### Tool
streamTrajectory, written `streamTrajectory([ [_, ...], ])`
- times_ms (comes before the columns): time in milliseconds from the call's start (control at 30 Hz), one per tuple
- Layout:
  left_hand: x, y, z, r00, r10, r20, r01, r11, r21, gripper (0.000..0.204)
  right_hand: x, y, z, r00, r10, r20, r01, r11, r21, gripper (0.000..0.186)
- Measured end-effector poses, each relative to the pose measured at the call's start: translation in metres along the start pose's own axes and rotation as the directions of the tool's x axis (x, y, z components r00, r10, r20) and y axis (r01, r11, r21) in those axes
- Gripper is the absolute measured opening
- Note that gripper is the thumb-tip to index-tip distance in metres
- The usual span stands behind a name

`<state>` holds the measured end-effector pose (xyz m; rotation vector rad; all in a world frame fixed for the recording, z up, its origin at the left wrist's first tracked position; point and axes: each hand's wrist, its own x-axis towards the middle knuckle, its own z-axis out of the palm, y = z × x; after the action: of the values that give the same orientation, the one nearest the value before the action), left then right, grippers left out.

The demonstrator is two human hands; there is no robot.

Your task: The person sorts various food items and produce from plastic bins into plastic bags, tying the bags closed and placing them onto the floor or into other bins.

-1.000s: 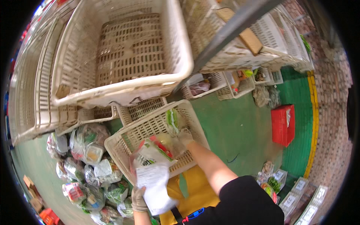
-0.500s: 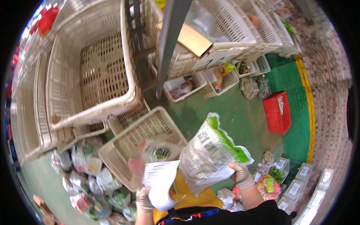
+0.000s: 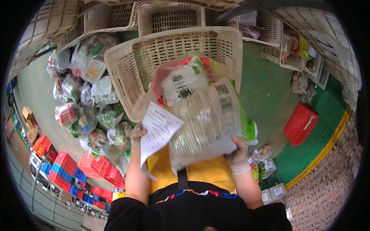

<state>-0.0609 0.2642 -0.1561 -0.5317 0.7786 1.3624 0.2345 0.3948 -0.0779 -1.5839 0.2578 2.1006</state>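
My gloved left hand (image 3: pixel 137 135) is closed on a printed paper sheet (image 3: pixel 158 125), pinching it near its left edge. In my gloved right hand (image 3: pixel 239 156) is the lower right corner of a large plastic bag (image 3: pixel 206 123), see-through in the middle with green along its right side. The bag is tilted, and pale, ridged contents show through it. Just beyond the bag, inside a cream plastic crate (image 3: pixel 152 44), lie a white and green food packet (image 3: pixel 185 79) and red plastic packaging (image 3: pixel 158 79), both partly blurred. The bag covers part of them.
Several clear bags of groceries (image 3: pixel 92 73) stand on the floor to the left. More cream crates (image 3: pixel 171 17) line the far side. A red box (image 3: pixel 301 124) sits at the right, before the yellow floor edge (image 3: pixel 320 163). Red and blue crates (image 3: pixel 63 165) are stacked at lower left.
The view has swung, bringing the crate to the centre. The bag has turned, now showing its see-through face; both hands keep their holds.
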Motion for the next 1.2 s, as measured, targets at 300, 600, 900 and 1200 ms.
streamTrajectory([
  [300,0.018,-0.008,0.042,0.974,-0.191,-0.119,0.220,0.916,0.335,0.055,0.161,0.102,0.036,0.853,-0.458,0.248,0.344,0.138,-0.929,0.046],
  [600,-0.005,0.002,0.004,0.930,0.196,-0.311,-0.123,0.963,0.241,0.054,0.147,0.021,0.062,0.664,-0.219,0.715,0.449,-0.648,-0.616,0.053],
  [900,0.013,0.043,0.023,0.982,0.156,-0.105,-0.106,0.919,0.380,0.068,0.158,-0.114,0.055,0.830,0.057,0.556,0.025,-0.998,0.065,0.052],
  [1200,0.013,0.030,0.020,0.984,0.155,-0.082,-0.123,0.942,0.313,0.071,0.167,-0.072,0.045,0.808,-0.236,0.539,0.055,-0.882,-0.467,0.041],
])
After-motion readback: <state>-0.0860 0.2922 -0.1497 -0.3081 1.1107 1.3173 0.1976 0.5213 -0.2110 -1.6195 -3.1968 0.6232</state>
